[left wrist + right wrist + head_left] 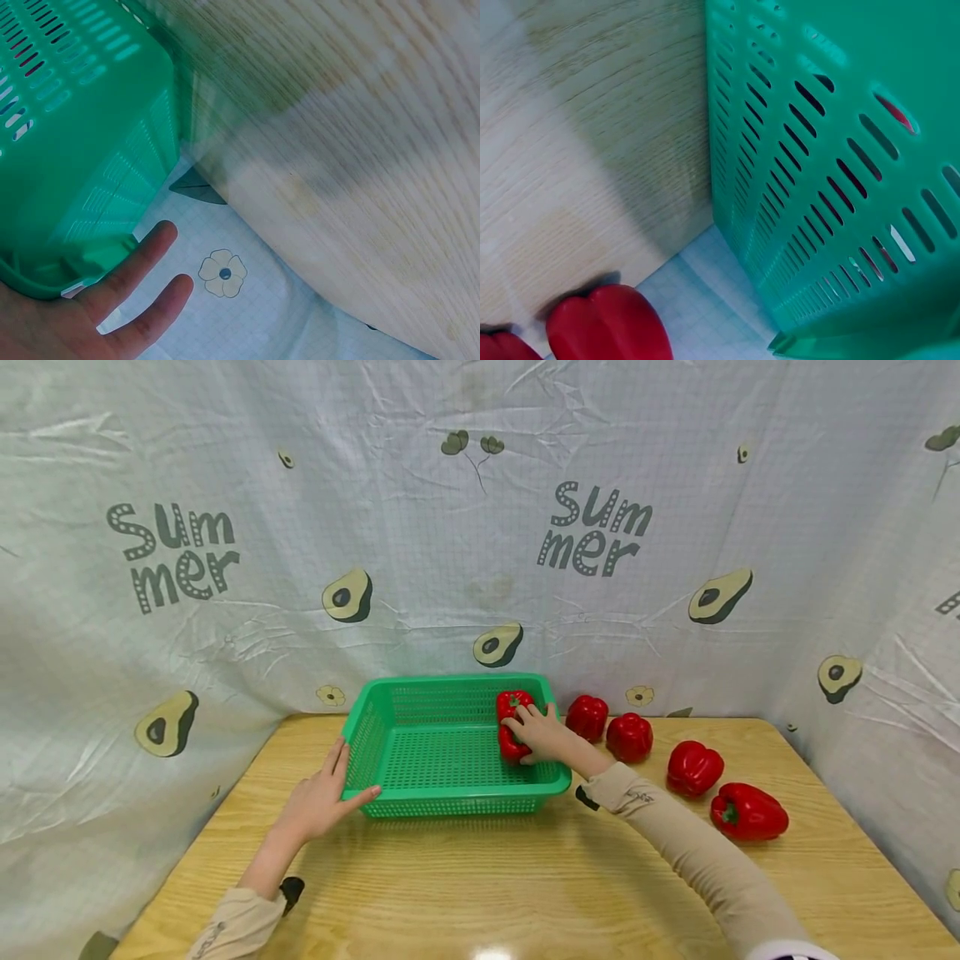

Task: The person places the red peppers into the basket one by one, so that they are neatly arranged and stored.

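Observation:
A green slotted plastic basket stands on the wooden table. Inside it, at the right end, a red bell pepper lies under my right hand, whose fingers and thumb grip it. Another red bell pepper, its green stem showing, seems to lie just behind. My left hand rests at the basket's near left corner, thumb along the front rim and fingers stretched along the left side. In the left wrist view two straight fingers extend past the rim. The right wrist view hides the right hand behind the basket wall.
Several red bell peppers lie on the table right of the basket, in a slanting row toward the near right. A pale printed cloth hangs behind and beside the wooden table.

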Action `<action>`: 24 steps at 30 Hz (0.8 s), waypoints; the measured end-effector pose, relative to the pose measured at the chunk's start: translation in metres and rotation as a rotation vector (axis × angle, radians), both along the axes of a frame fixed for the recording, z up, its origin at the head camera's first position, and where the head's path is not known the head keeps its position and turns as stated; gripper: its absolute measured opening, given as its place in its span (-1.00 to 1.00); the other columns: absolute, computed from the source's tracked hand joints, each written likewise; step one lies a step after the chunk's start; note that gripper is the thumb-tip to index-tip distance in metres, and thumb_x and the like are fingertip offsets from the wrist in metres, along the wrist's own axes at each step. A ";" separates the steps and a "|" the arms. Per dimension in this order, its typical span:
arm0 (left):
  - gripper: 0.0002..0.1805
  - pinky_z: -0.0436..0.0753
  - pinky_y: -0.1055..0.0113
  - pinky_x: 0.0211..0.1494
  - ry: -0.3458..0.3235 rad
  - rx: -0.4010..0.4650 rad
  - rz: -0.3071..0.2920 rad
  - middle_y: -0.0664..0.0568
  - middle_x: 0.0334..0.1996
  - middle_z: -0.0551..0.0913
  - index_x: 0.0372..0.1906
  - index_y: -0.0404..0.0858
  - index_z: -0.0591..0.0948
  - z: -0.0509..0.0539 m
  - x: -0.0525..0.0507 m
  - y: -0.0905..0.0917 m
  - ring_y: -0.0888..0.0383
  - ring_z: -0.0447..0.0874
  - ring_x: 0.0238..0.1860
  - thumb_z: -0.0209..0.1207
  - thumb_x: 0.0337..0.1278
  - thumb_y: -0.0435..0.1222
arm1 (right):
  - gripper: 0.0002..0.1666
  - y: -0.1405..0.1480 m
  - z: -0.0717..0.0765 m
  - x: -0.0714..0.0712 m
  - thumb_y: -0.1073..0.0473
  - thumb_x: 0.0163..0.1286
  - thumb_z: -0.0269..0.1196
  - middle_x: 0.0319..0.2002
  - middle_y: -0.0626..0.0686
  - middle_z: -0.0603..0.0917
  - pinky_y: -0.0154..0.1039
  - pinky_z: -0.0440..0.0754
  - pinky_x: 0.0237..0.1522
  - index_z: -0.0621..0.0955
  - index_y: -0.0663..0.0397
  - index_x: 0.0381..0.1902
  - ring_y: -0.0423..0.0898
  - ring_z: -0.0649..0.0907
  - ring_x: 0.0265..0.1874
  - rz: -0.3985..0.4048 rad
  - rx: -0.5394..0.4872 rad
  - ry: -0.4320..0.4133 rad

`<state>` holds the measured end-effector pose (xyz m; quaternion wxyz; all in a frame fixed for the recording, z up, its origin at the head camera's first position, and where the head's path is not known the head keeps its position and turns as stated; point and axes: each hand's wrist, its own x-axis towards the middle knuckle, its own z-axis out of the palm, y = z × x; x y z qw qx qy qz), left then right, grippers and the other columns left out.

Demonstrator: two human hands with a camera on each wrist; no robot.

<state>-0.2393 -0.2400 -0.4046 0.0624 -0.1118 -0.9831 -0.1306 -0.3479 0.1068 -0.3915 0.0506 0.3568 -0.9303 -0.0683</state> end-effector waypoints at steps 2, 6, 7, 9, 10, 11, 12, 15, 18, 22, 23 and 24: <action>0.04 0.33 0.35 -0.61 0.004 -0.003 -0.001 -0.35 0.36 -0.09 0.34 -0.51 -0.06 0.000 0.000 0.000 0.03 0.56 -0.51 -0.04 0.05 0.22 | -0.15 0.000 0.000 0.001 -0.09 -0.03 0.37 0.06 0.19 0.36 0.30 0.21 -0.02 0.33 0.09 0.18 0.13 0.34 0.08 -0.004 0.001 0.001; 0.03 0.30 0.36 -0.64 0.000 0.002 -0.003 -0.35 0.36 -0.09 0.34 -0.51 -0.07 0.000 0.000 0.000 0.07 0.54 -0.56 -0.05 0.06 0.22 | -0.16 0.000 0.001 0.002 -0.09 -0.04 0.37 0.07 0.20 0.35 0.28 0.20 0.00 0.33 0.07 0.18 0.13 0.35 0.08 -0.013 -0.005 0.004; 0.03 0.29 0.36 -0.64 0.000 0.004 -0.002 -0.35 0.36 -0.09 0.34 -0.50 -0.06 0.000 0.000 0.000 0.08 0.54 -0.56 -0.05 0.06 0.22 | -0.15 0.000 0.002 0.003 -0.10 -0.03 0.37 0.07 0.20 0.35 0.28 0.20 0.00 0.33 0.07 0.18 0.13 0.35 0.08 -0.015 -0.006 0.003; 0.04 0.28 0.36 -0.66 -0.004 0.004 -0.001 -0.35 0.36 -0.10 0.34 -0.50 -0.07 0.000 0.000 0.000 0.08 0.53 -0.56 -0.05 0.06 0.22 | -0.14 0.001 0.001 0.004 -0.11 -0.03 0.36 0.06 0.20 0.35 0.28 0.19 0.02 0.32 0.05 0.20 0.12 0.35 0.08 -0.019 -0.011 -0.012; 0.04 0.28 0.36 -0.66 -0.004 0.003 0.000 -0.35 0.36 -0.10 0.34 -0.50 -0.07 0.000 0.000 0.000 0.07 0.55 -0.55 -0.05 0.05 0.22 | -0.14 0.002 0.002 0.004 -0.11 -0.02 0.35 0.06 0.19 0.35 0.29 0.18 0.02 0.32 0.04 0.21 0.12 0.35 0.07 -0.021 -0.013 -0.019; 0.04 0.28 0.36 -0.66 -0.006 0.001 0.001 -0.35 0.36 -0.10 0.34 -0.50 -0.07 0.000 0.000 0.000 0.07 0.55 -0.54 -0.05 0.05 0.22 | -0.14 0.003 0.002 0.004 -0.13 -0.01 0.34 0.06 0.19 0.35 0.31 0.17 0.03 0.32 0.04 0.22 0.12 0.35 0.07 -0.021 -0.015 -0.025; 0.04 0.28 0.36 -0.66 -0.007 0.000 0.001 -0.35 0.36 -0.11 0.34 -0.50 -0.07 0.000 -0.001 0.000 0.06 0.55 -0.54 -0.05 0.05 0.23 | -0.15 0.004 0.003 0.004 -0.14 0.01 0.33 0.06 0.19 0.35 0.31 0.17 0.03 0.32 0.03 0.22 0.12 0.35 0.06 -0.020 -0.017 -0.028; 0.04 0.29 0.36 -0.65 -0.008 0.001 0.002 -0.34 0.37 -0.11 0.34 -0.49 -0.08 0.000 -0.001 0.001 0.04 0.56 -0.53 -0.05 0.05 0.23 | -0.17 0.007 0.004 0.005 -0.18 0.05 0.27 0.05 0.17 0.35 0.31 0.17 0.03 0.33 -0.02 0.24 0.11 0.34 0.04 -0.018 -0.024 -0.024; 0.04 0.29 0.36 -0.64 -0.001 0.001 0.002 -0.35 0.36 -0.10 0.34 -0.50 -0.07 0.001 -0.001 0.001 0.05 0.56 -0.54 -0.05 0.05 0.23 | -0.21 0.010 0.006 0.006 -0.21 0.08 0.24 0.02 0.15 0.37 0.27 0.21 -0.01 0.34 -0.06 0.24 0.11 0.33 0.01 -0.004 -0.038 0.015; 0.04 0.29 0.36 -0.64 0.002 0.001 0.001 -0.35 0.36 -0.10 0.34 -0.50 -0.07 0.001 0.000 0.001 0.08 0.53 -0.57 -0.05 0.05 0.22 | -0.24 0.013 0.011 0.011 -0.21 0.08 0.24 -0.04 0.14 0.38 0.22 0.24 -0.06 0.37 -0.06 0.21 0.09 0.32 -0.05 0.025 -0.063 0.086; 0.04 0.29 0.35 -0.64 0.001 0.003 0.001 -0.35 0.36 -0.10 0.34 -0.50 -0.07 0.001 0.000 0.000 0.08 0.53 -0.58 -0.05 0.06 0.22 | -0.25 0.015 0.013 0.013 -0.20 0.07 0.25 -0.05 0.14 0.39 0.22 0.24 -0.06 0.38 -0.05 0.20 0.09 0.32 -0.06 0.032 -0.070 0.103; 0.04 0.30 0.35 -0.63 0.002 0.004 0.001 -0.36 0.36 -0.10 0.34 -0.51 -0.07 0.001 0.000 0.000 0.07 0.54 -0.56 -0.05 0.06 0.22 | -0.25 0.016 0.014 0.015 -0.20 0.08 0.25 -0.05 0.13 0.40 0.21 0.24 -0.05 0.39 -0.04 0.19 0.08 0.32 -0.05 0.037 -0.070 0.123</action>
